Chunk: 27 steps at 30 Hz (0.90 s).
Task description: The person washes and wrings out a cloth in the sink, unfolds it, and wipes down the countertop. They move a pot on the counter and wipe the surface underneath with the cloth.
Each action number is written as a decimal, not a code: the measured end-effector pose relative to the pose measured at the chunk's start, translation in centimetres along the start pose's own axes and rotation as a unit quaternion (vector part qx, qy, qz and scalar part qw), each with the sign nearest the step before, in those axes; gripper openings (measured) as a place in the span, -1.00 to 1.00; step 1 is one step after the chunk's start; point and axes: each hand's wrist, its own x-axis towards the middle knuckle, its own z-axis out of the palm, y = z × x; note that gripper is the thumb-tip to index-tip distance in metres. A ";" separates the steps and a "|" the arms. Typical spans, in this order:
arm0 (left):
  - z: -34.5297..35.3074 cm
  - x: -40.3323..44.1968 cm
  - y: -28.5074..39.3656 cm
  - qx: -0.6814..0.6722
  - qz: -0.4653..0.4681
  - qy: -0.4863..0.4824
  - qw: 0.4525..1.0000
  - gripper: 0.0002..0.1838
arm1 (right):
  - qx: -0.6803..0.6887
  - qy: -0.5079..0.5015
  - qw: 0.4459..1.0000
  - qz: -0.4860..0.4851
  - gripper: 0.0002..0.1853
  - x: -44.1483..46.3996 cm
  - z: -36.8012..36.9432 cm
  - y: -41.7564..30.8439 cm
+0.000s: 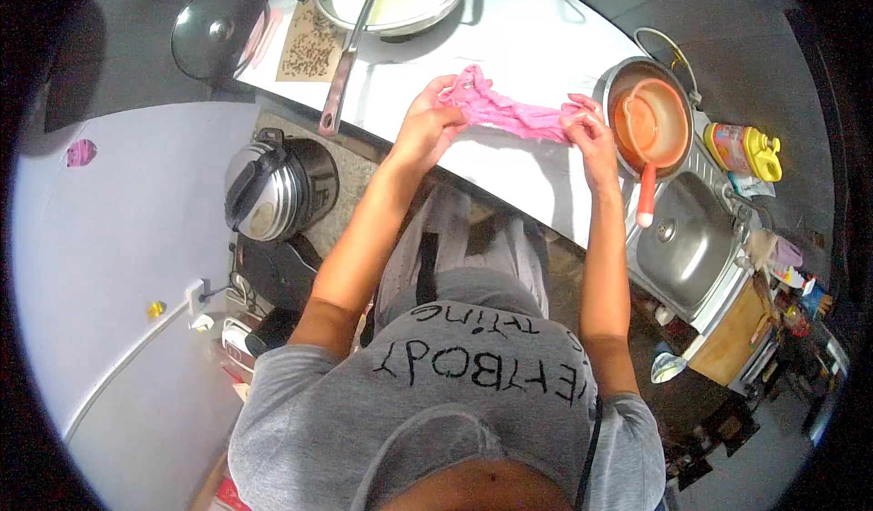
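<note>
At the left, the left hand (429,124) is closed, pinching the bunched end of a pink cloth (520,118) between thumb and fingers. The cloth stretches rightward over the white counter (536,29), its middle narrow and creased, in front of a wide pan (400,30). It looks light, thin and soft, with no stiffness of its own, so it likely sags or folds wherever it is unsupported; nothing suggests it is fragile. Whether it is damp or slippery, I cannot tell. The two ends seem the best holds, since gripping both should keep it spread. At the right end, the right hand (589,136) grips the cloth with bent fingers, near a dark round pan (620,82) holding an orange-handled vessel (651,120).
</note>
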 end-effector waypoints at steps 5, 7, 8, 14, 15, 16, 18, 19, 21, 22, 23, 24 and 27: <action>-0.7 0.4 -1.3 -0.083 -0.087 0.004 0.993 -0.34 | 0.201 -0.051 0.971 0.117 -0.83 0.1 -1.6 1.3; -0.1 0.3 -1.0 -0.078 -0.109 0.006 0.991 -0.44 | 0.203 -0.042 0.968 0.144 -0.83 0.1 -0.9 1.0; 0.2 0.2 -0.9 -0.074 -0.129 0.013 0.989 -0.53 | 0.177 -0.026 0.976 0.124 -0.82 0.2 -0.4 0.9; -0.4 0.4 -0.8 0.308 -0.024 0.156 0.938 -0.73 | -0.112 -0.150 0.975 0.119 -0.71 -1.3 -1.7 -0.8; -1.1 0.6 -1.0 0.305 -0.005 0.170 0.937 -0.79 | -0.174 -0.142 0.972 0.065 -0.72 -1.6 -1.8 -0.2; -1.4 0.7 -1.2 0.305 -0.004 0.169 0.937 -0.79 | -0.236 -0.134 0.962 0.008 -0.73 -1.6 -1.8 -0.4; -2.0 0.7 -1.7 0.353 0.011 0.123 0.927 -0.80 | -0.217 -0.147 0.961 0.082 -0.69 -1.6 -1.6 -1.0; -2.4 1.2 -1.8 0.403 -0.006 0.117 0.908 -0.79 | -0.218 -0.155 0.957 0.113 -0.70 -1.4 -1.5 -0.7; -3.0 2.8 -2.0 0.423 0.032 0.102 0.900 -0.80 | -0.273 -0.146 0.950 0.026 -0.74 0.3 -1.8 1.1; -3.1 3.3 -2.0 0.441 0.063 0.090 0.891 -0.80 | -0.272 -0.146 0.951 0.027 -0.74 1.2 -1.7 0.9; -3.1 4.5 -2.0 0.452 0.117 0.092 0.880 -0.82 | -0.348 -0.078 0.934 -0.017 -0.78 2.1 -1.5 0.2; -3.2 5.6 -1.9 0.480 0.182 0.083 0.854 -0.82 | -0.421 -0.009 0.905 -0.065 -0.80 3.2 -1.4 -0.2; -1.7 7.0 -0.8 0.580 0.301 0.081 0.753 -0.73 | -0.422 0.084 0.885 -0.175 -0.66 6.2 -1.2 0.1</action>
